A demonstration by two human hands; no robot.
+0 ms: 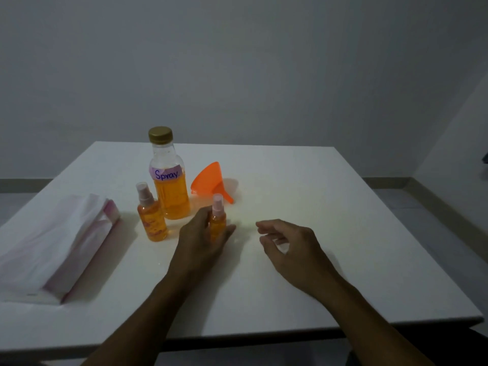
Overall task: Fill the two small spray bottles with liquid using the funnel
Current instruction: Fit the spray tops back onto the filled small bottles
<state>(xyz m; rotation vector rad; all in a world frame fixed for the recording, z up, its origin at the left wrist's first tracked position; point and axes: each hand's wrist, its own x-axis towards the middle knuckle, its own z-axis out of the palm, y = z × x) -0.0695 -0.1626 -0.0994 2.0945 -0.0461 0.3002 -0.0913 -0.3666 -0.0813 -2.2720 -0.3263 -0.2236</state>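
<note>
Two small spray bottles hold orange liquid and carry pink caps. One small bottle (151, 216) stands free at the left. The other small bottle (218, 220) stands upright with my left hand (202, 239) wrapped around its lower half. Behind them is a large clear bottle (169, 178) labelled "Spray", gold-capped and over half full of orange liquid. An orange funnel (210, 180) lies on its side to the right of the large bottle. My right hand (287, 247) hovers just right of the held bottle, fingers loosely curled and apart, holding nothing.
Everything sits on a white table (317, 207) against a grey wall. A pack of tissues in pink-and-white wrapping (60, 247) lies at the left. The table's near edge runs just below my forearms.
</note>
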